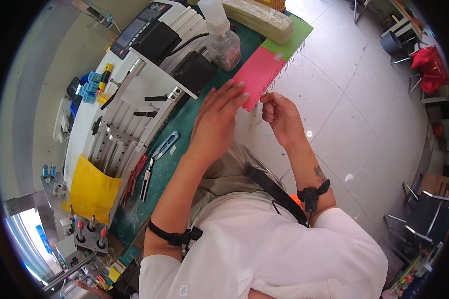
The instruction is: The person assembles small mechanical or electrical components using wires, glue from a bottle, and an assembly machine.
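A pink sheet [260,71] lies along the bench edge, joined or overlapping with a green sheet [297,36] at its far end. Many thin, dark, wire-like pieces stick out along their right edge, over the floor. My left hand [215,117] rests with fingers stretched out, its fingertips on the near end of the pink sheet. Just right of that near corner, my right hand [279,113] is closed, thumb against curled fingers. Whatever it pinches is too small to make out. Behind my left fingertips stands a clear plastic bottle [223,50] with a whitish top.
A machine with a metal rail [115,135] and black knobs fills the left side. Snips [165,144], a cutter knife [146,179] and red-handled pliers [134,174] lie on the green mat [159,172]. A wrapped long block [264,22] sits at the back. Tiled floor stretches right.
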A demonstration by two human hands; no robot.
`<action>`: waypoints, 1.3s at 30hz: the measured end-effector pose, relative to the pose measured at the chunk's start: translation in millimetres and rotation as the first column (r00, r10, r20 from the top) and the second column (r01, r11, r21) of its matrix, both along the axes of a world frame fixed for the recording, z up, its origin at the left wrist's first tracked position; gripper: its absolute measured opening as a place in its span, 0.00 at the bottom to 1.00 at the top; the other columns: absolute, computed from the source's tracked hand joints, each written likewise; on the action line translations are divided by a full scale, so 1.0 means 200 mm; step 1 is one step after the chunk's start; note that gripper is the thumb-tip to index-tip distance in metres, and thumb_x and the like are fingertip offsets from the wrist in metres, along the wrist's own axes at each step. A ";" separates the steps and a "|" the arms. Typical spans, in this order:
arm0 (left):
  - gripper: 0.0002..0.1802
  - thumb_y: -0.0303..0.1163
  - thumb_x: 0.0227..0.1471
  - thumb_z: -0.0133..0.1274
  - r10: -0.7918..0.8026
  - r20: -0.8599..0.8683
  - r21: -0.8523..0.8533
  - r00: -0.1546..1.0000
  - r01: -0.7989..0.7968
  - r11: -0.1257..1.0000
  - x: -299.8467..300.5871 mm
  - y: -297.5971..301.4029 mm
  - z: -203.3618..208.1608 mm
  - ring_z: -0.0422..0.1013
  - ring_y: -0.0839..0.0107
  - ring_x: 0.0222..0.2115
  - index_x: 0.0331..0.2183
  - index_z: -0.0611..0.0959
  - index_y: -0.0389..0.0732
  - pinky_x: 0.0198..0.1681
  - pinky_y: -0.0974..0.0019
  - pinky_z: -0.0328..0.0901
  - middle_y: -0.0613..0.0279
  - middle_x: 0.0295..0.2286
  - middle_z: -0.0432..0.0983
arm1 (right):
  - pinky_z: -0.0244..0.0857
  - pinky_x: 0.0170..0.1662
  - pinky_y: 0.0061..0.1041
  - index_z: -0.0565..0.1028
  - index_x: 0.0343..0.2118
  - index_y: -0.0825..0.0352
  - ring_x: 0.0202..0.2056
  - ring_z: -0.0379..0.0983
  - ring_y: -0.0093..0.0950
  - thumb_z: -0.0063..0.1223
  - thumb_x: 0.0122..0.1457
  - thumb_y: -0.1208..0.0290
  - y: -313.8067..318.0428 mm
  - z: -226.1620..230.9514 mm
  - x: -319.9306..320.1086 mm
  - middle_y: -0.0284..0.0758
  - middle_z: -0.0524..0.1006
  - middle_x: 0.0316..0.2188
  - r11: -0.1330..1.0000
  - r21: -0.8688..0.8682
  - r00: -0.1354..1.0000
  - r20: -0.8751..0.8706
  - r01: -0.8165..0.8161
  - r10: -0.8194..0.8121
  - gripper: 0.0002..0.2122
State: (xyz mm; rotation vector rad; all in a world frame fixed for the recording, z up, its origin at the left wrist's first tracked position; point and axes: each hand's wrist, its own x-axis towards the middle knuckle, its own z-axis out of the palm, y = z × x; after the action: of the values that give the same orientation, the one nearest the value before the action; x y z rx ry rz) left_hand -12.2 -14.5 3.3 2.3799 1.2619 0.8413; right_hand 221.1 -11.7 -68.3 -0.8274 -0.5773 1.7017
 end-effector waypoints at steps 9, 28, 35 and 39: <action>0.36 0.12 0.55 0.54 0.001 -0.011 -0.003 1.000 -0.001 1.000 0.00 0.01 0.00 0.67 0.49 0.73 0.63 0.84 0.46 0.77 0.36 0.58 0.56 0.68 0.77 | 0.58 0.36 0.24 0.83 0.51 0.72 0.33 0.64 0.19 0.54 0.76 0.56 0.00 -0.04 0.05 0.25 0.70 0.29 0.999 -0.024 0.998 0.052 -0.041 0.042 0.20; 0.17 0.32 0.54 0.65 -0.303 0.533 0.545 0.790 -0.047 0.837 0.04 -0.87 1.08 0.76 0.62 0.35 0.47 0.89 0.38 0.36 0.59 0.72 0.51 0.45 0.81 | 0.74 0.57 0.31 0.78 0.68 0.61 0.52 0.76 0.26 0.63 0.73 0.67 0.58 0.79 -0.07 0.35 0.79 0.60 0.601 0.790 0.368 0.599 -0.124 -0.711 0.22; 0.19 0.17 0.49 0.62 -0.185 0.812 0.237 0.553 -0.024 0.971 -0.58 -1.09 1.03 0.83 0.51 0.36 0.46 0.88 0.38 0.39 0.57 0.77 0.48 0.43 0.83 | 0.74 0.61 0.32 0.81 0.67 0.65 0.57 0.79 0.31 0.63 0.75 0.59 1.05 0.76 -0.03 0.39 0.81 0.60 0.774 0.577 0.336 0.806 -0.259 -0.488 0.23; 0.22 0.13 0.55 0.56 0.012 0.577 -0.097 0.817 0.054 0.994 -0.92 -1.36 0.61 0.84 0.54 0.42 0.50 0.88 0.36 0.45 0.59 0.79 0.47 0.44 0.87 | 0.73 0.61 0.32 0.78 0.72 0.59 0.56 0.81 0.30 0.53 0.78 0.46 0.76 1.06 0.16 0.36 0.84 0.59 0.902 0.333 0.374 0.901 -0.277 -0.218 0.28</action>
State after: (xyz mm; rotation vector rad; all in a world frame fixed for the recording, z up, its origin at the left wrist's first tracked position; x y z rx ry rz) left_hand -196.7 -286.0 125.3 1.8261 0.9889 1.3222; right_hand 253.4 140.9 143.8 -1.4265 -1.7147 0.8610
